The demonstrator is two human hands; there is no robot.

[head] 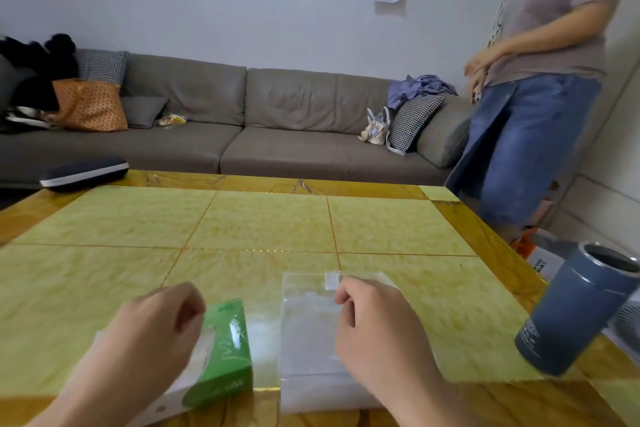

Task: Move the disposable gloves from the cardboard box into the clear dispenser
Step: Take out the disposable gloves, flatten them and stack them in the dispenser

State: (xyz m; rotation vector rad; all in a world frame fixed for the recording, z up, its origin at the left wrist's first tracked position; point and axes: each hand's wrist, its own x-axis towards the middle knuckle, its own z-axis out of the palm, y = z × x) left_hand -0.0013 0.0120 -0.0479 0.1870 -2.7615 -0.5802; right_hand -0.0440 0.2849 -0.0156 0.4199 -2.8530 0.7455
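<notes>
The green box (pixel 225 354) lies on the table (pixel 277 225) at the near edge, just under the left hand (pixel 149 333), with its long axis running away from the person and leaning a little to the right; its torn top opening shows pale gloves (pixel 204 347) inside. Just to its right, with a narrow strip of bare table between them, lies the clear dispenser (pixel 308 340), a flat see-through case whose long axis also runs away from the person, so the two lie nearly side by side. The right hand (pixel 377 333) rests over the dispenser's right part, its fingers curled and the fingertips pinching at the far top edge near a small white tab (pixel 331 280); that looks like a lid or flap being worked. The left hand hovers with its fingers curled loosely over the box's opening, and whether it grips anything cannot be told. The left hand is the nearer to the gloves, so the transfer would likely go left to right across the short gap. The box carries pale lettering, too blurred to read. A blue tumbler (pixel 575 312) at the right has small print, also unreadable.
</notes>
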